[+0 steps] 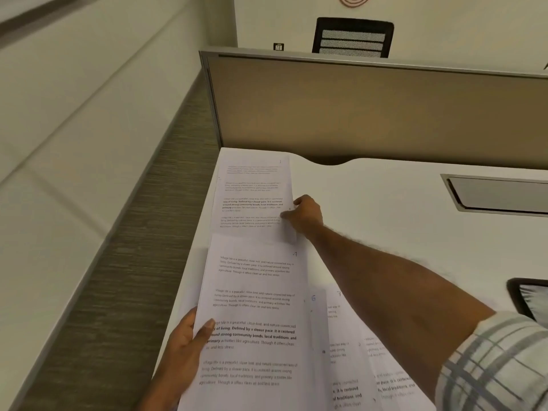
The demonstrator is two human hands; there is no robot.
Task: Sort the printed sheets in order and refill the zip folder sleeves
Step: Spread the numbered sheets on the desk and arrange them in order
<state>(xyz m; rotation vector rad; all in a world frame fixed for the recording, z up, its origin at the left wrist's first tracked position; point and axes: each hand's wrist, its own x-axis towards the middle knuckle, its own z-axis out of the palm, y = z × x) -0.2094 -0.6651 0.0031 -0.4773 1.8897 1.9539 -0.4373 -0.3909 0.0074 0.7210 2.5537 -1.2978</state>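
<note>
White paper is held by both hands. The near stack of sheets [255, 315] is gripped at its left edge by the left hand [184, 348], thumb on top. The far sheet [252, 197], lying lengthwise just beyond it on the desk [385, 221], is pinched at its right edge by the right hand [305, 216].

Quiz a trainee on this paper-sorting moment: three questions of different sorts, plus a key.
1. True or false: the left hand holds the near sheet by its left edge.
2. The right hand meets the far sheet at its: A) left edge B) right edge C) top edge.
3. Fill in: the sheet peeking out right of the near sheet bears the handwritten number ___.
Key: 1 true; 2 B; 3 6.
</note>
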